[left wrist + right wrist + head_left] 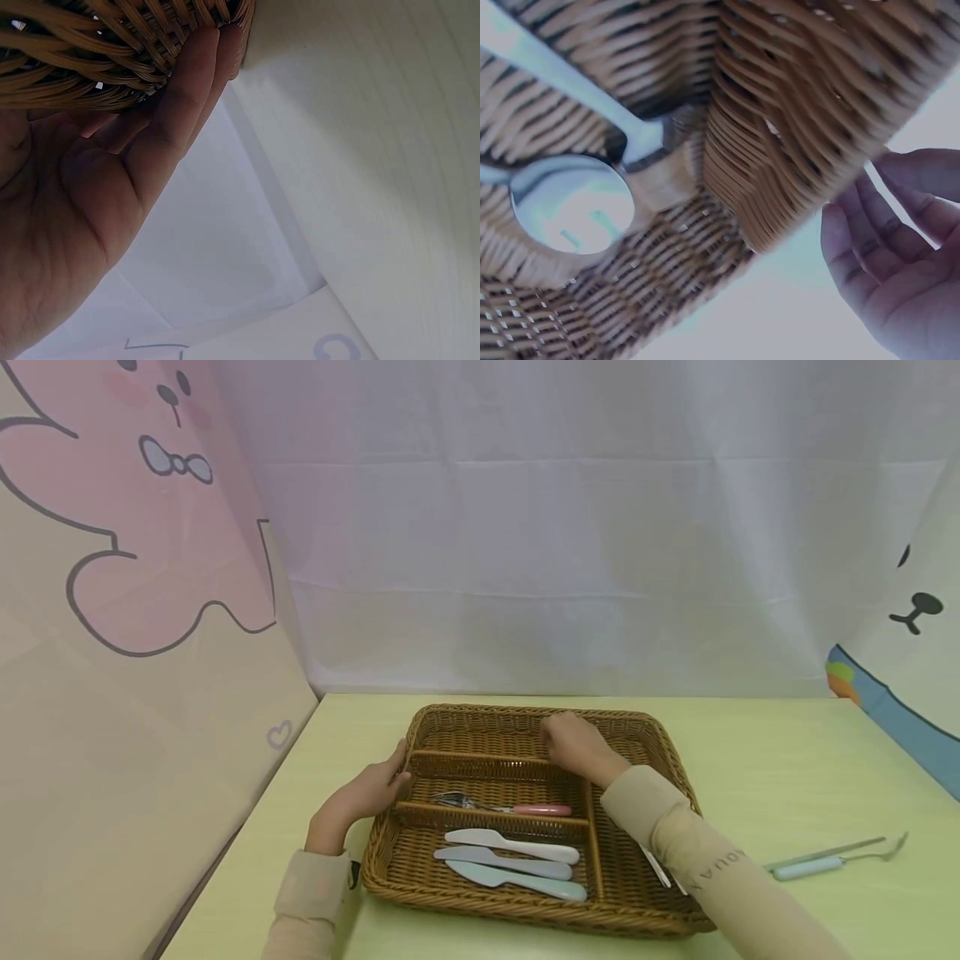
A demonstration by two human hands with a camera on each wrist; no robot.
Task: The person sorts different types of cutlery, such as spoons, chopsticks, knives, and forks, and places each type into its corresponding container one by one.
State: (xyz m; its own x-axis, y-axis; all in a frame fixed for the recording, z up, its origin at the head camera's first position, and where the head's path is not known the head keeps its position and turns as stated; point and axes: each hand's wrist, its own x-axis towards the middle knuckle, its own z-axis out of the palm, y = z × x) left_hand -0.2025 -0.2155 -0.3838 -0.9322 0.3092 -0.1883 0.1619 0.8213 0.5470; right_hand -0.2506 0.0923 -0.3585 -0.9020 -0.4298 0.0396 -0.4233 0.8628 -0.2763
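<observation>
A brown wicker cutlery basket (517, 920) with several compartments rests on the table. My left hand (375, 789) holds its left side, thumb at the rim and fingers along the outer wall. My right hand (579, 745) is over the back compartment by the divider, its fingers bent; in the right wrist view they meet the wicker edge, and whether they hold anything is unclear. A white knife (517, 845), a grey knife (502, 862) and a pale green knife (517, 881) lie in the front compartment. A pink-handled fork (542, 810) lies in the middle one.
On the table (787, 760), right of the basket, lie a blue-handled fork (808, 868) and a thin grey utensil (840, 852). A spoon (574, 204) shows inside the basket in the right wrist view. White cloth (525, 568) hangs behind the table.
</observation>
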